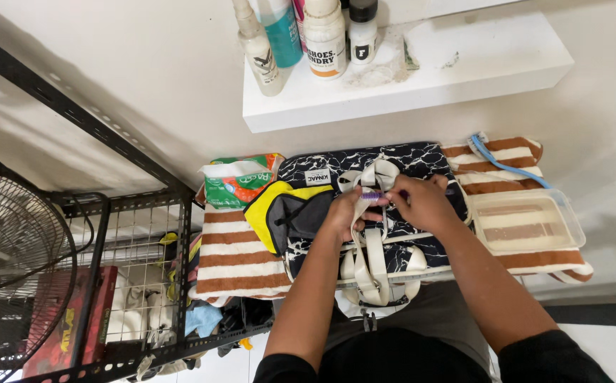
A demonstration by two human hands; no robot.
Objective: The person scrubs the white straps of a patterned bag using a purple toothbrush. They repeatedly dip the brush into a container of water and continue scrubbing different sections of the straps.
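Item: black-and-white marbled fabric bag [421,164] with cream webbing straps [377,250], lying on brown-and-white striped towel [231,257]. Left hand [345,213]: fingers pinched on strap. Right hand [423,202]: fingers closed around small purple brush [372,194].

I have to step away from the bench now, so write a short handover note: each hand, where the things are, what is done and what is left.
Left hand: grips a cream strap of the black marbled bag.
Right hand: holds a small purple brush against that strap.
The bag lies on a striped towel; clear tub of water to the right, blue toothbrush behind it, cleaner bottles on the shelf.
Done: not clear how much is brushed.
Left: probably the other straps.
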